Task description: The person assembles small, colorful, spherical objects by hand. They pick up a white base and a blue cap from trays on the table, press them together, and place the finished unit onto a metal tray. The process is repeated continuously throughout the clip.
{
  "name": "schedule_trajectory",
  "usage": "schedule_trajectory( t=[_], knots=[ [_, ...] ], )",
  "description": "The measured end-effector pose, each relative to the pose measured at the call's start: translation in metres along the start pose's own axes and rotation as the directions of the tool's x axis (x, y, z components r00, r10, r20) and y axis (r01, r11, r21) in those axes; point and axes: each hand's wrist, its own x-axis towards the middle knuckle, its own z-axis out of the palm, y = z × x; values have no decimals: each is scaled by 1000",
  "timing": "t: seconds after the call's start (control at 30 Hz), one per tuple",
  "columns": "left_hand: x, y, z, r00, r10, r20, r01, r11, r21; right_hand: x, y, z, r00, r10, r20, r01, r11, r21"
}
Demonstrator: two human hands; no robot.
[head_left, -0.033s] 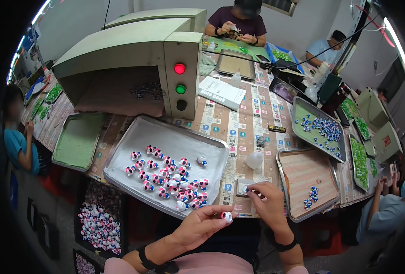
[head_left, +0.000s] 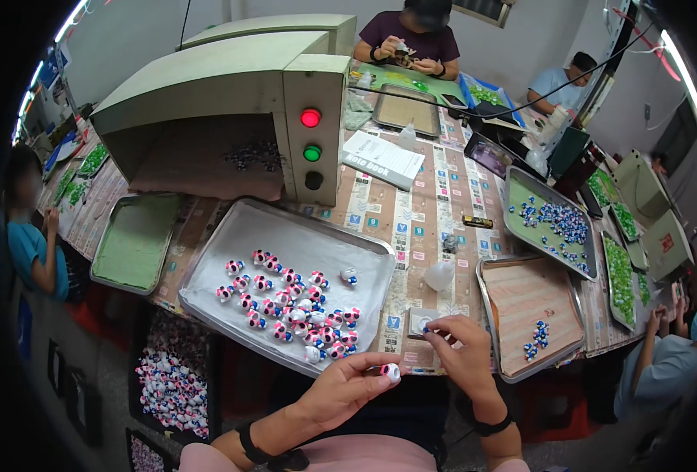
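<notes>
My left hand [head_left: 347, 391] pinches a small white-and-pink figurine head [head_left: 391, 373] between thumb and fingers, its round hollow turned to the right. Close by, my right hand [head_left: 462, 350] has thumb and fingertips drawn together at a small pale square block [head_left: 416, 322] with a round white patch on top. Anything between those fingertips is too small or hidden to make out. Left of my hands, a paper-lined metal tray [head_left: 223, 224] carries many white, pink and blue figurine pieces [head_left: 293, 303], bunched toward its near right side.
A tray lined with brown paper [head_left: 514, 299] holds some blue-and-white pieces. Behind it is a tray of more blue pieces [head_left: 557, 224]. A large beige machine [head_left: 315, 86] with lit buttons stands at back left. A squeeze bulb [head_left: 439, 275] and a notebook [head_left: 384, 160] lie on the table. Several co-workers sit around.
</notes>
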Motion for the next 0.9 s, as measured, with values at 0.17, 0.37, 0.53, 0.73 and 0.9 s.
schedule_trajectory(
  t=[0.17, 0.37, 0.53, 0.73, 0.9],
  knots=[
    [3, -2, 1, 998, 11, -62, -7, 998, 61, -25, -21, -7, 993, 38, 108, -72, 944, 321],
    [4, -7, 5, 996, 47, -75, -38, 992, 121, -43, -26, 3, 988, 70, 137, -133, 840, 527],
    [5, -10, 4, 994, 92, -51, -80, 978, 191, -45, -24, 4, 986, 80, 146, -144, 851, 505],
    [1, -9, 6, 988, 133, -72, -108, 955, 277, -43, -31, -1, 985, 49, 167, -118, 894, 432],
    [-3, -11, 2, 986, 155, -68, -125, 939, 321, -48, -30, 6, 994, -29, 101, -18, 900, 435]
  ],
)
